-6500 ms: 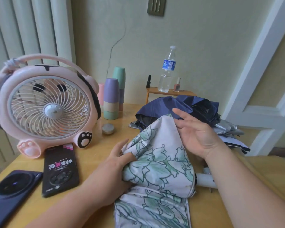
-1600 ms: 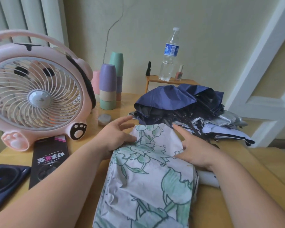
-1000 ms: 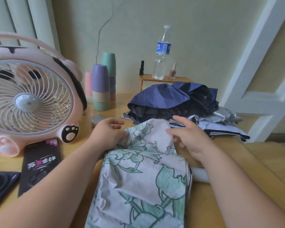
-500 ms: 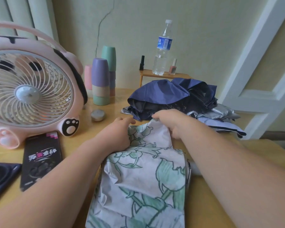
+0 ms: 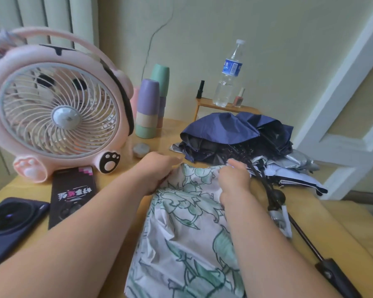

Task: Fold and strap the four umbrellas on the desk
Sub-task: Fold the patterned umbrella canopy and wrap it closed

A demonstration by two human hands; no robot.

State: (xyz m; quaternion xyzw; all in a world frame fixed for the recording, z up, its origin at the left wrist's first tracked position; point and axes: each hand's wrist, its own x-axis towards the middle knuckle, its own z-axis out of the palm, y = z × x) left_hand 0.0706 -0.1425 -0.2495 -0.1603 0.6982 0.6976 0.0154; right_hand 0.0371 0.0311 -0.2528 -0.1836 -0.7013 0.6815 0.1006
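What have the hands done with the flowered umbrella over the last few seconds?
The left hand and right hand, open before, slid forward to the far edge of the flowered umbrella and now grip its cloth there. The navy umbrella and the fan stayed put.

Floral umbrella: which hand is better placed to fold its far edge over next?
Probably the right hand: its fingers pinch the floral umbrella's far edge near the middle. The left hand grips the left corner, better for steadying.
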